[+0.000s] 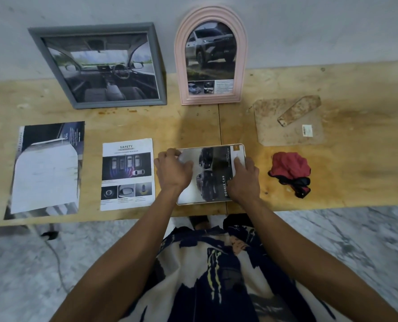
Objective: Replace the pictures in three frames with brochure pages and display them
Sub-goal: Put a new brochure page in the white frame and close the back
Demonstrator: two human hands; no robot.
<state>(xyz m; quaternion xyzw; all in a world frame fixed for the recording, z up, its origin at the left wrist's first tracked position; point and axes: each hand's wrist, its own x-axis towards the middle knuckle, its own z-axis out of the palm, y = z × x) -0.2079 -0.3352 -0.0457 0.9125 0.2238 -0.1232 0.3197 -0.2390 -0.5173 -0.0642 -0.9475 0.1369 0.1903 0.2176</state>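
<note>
A white rectangular frame (216, 148) lies flat on the wooden table (332, 182), with a "DOUBLE CAB" brochure page (210, 173) laid in it. My left hand (173, 170) rests on the page's left side, its fingers bent at the upper left corner. My right hand (243, 177) presses the right side with a straight index finger. A grey square frame (96, 66) with a car-interior picture and a pink arched frame (210, 56) with a truck picture lean against the wall.
A "SAFETY" brochure page (127, 174) and a larger page with an arch cut out (47, 169) lie at the left. A brown backing board with its stand (288, 119) and a red-black cloth (291, 171) lie at the right.
</note>
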